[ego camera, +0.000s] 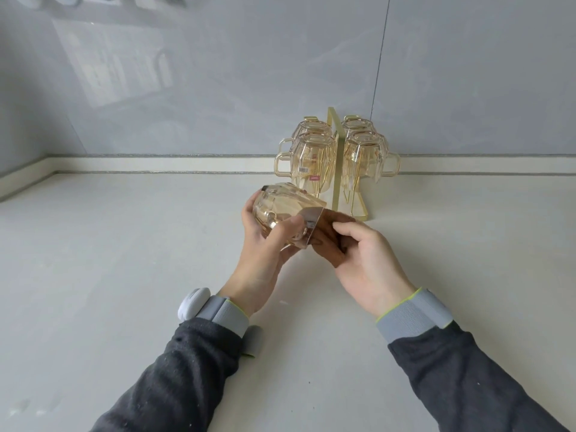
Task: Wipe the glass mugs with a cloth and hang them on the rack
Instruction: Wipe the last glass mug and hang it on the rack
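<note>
A person's left hand grips an amber glass mug held on its side above the countertop, mouth towards the right hand, which pinches a brown cloth at the rim, with the gold rack just beyond.

Amber faceted glass mug tipped on its side in my left grip, brown cloth bunched at its mouth in my right grip, four matching mugs hung upside-down on the gold rack, two each side, near the table's back edge
</note>
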